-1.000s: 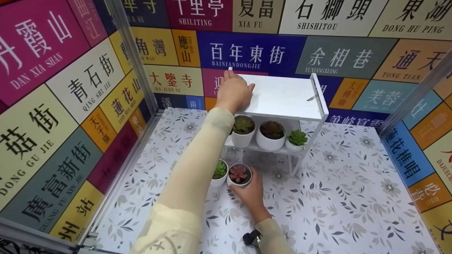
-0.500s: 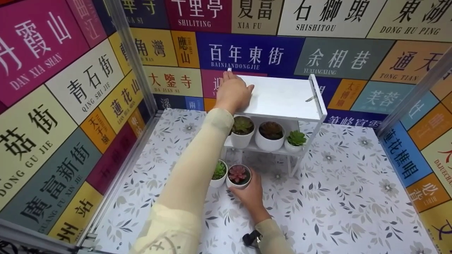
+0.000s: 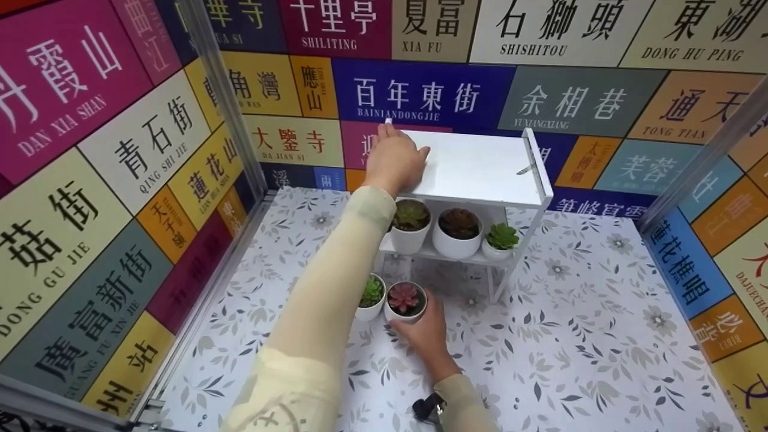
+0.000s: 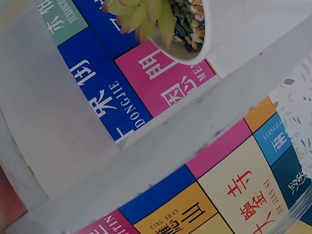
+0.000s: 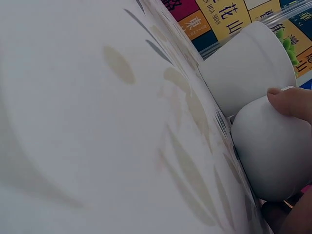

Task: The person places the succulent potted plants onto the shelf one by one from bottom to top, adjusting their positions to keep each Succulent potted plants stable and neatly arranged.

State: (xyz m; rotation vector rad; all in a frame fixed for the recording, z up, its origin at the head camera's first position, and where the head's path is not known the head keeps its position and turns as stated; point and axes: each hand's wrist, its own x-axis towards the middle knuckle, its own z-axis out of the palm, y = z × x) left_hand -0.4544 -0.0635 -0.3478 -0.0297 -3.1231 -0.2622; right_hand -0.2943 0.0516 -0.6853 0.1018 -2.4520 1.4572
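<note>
Where the flowered cloth point(image 3: 570, 348) bears the white shelf point(image 3: 474, 165), your left hand point(image 3: 395, 159) rests over its top's left end; I cannot tell whether those fingers curl round it. Your right hand point(image 3: 427, 330), half closed, grips the red-plant pot point(image 5: 270, 146) in front of the shelf, just beside the green-plant pot point(image 5: 246, 68).

SHISHITOU point(image 3: 533, 50) and SHILITING point(image 3: 329, 43) on wall panels point(image 3: 606, 55)
</note>
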